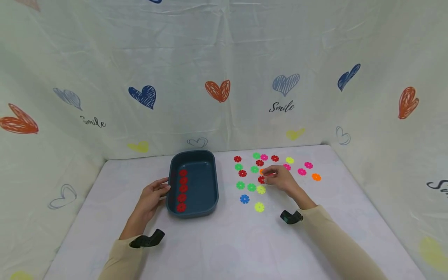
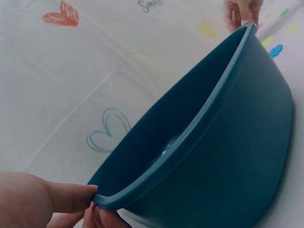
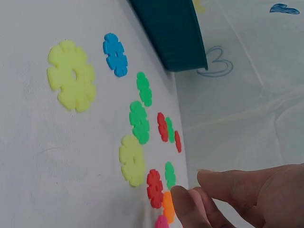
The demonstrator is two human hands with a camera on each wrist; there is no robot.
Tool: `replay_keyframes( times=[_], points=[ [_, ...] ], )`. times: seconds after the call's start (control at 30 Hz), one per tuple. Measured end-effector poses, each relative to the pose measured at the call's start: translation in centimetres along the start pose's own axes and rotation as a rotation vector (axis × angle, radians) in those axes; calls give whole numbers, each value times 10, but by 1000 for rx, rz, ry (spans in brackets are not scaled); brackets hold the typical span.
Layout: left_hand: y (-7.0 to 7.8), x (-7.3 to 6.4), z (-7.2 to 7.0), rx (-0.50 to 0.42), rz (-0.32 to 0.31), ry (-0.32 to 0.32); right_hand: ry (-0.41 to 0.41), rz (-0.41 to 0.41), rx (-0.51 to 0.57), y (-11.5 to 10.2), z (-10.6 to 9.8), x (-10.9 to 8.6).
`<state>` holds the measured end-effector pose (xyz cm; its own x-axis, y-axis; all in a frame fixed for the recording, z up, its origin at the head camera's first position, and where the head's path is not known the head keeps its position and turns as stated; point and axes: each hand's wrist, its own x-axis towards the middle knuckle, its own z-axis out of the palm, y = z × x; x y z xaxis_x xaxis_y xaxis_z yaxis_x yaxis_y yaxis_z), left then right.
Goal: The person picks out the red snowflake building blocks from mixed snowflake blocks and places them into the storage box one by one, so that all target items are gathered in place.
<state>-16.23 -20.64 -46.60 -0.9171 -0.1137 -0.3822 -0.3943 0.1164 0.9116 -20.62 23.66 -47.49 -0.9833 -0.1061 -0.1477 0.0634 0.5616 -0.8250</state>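
My left hand (image 1: 150,199) pinches the left rim of a dark blue-green plastic tub (image 1: 203,186), thumb over the edge and fingers beneath it, as the left wrist view shows. Inside the tub, several red flower-shaped discs (image 1: 183,188) lie in a column along the left side. My right hand (image 1: 280,179) hovers over the scattered discs, thumb and fingertips apart with nothing seen between them. Closest to its fingertips are a red disc (image 3: 155,188) and an orange disc (image 3: 168,206), partly covered by the fingers. A pink disc (image 3: 162,222) shows at the lower frame edge.
Right of the tub, loose discs in several colours lie flat on the white table (image 1: 224,249), among them a blue disc (image 1: 244,199), a yellow disc (image 1: 259,207) and a far-right orange disc (image 1: 316,177). A heart-printed curtain (image 1: 245,116) rises behind the table.
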Motion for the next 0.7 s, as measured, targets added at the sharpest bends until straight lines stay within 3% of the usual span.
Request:
replay_keyframes(
  times=[0.7],
  points=[
    [-2,2,1,-7,3,10,42,-6,-113,13,11,11]
  ],
)
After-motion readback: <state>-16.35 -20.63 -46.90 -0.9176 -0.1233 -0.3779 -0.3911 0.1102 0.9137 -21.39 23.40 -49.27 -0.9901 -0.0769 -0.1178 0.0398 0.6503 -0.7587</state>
